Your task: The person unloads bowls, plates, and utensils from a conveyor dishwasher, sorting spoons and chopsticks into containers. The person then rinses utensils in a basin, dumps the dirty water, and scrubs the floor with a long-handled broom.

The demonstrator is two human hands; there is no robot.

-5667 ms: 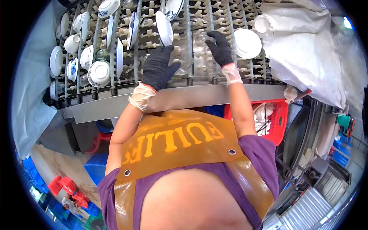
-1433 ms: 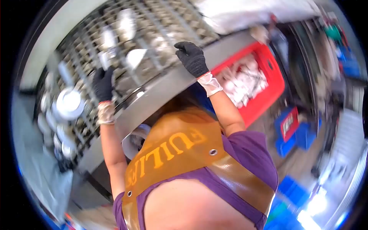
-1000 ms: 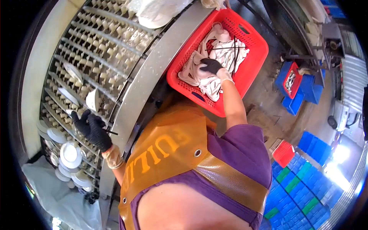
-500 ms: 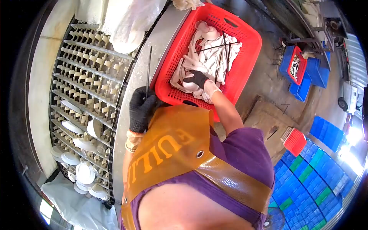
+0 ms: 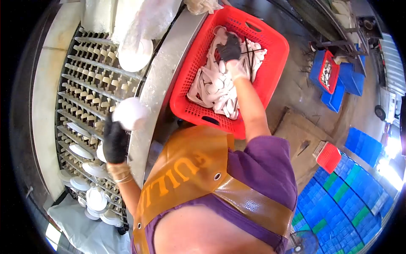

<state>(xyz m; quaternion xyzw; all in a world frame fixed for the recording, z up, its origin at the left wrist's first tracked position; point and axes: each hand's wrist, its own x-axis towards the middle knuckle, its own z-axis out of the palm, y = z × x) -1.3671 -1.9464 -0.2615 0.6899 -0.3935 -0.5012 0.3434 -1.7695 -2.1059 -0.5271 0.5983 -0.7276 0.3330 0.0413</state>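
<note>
Left hand: Our left hand is wearing a black glove and is gripping a white round dish by its edge.
White round dish: It is looking a bit blurry, over the spot on the left where the peg rack is meeting the metal ledge.
Right hand: Our right hand is reaching into the far part of the big red basket, just over the white spoons. Its fingertips are hiding, so we cannot tell if it is holding anything.
Both hands: They are working well apart.
Black sticks: The black sticks are lying across the spoons, just right of our right hand.
Plates: Some white plates are resting at the rack's near end. One far plate is peeking out from under a plastic sheet.
Apron: We are wearing a brown apron.
Right side: Blue crates are covering the near part of the floor.
</note>
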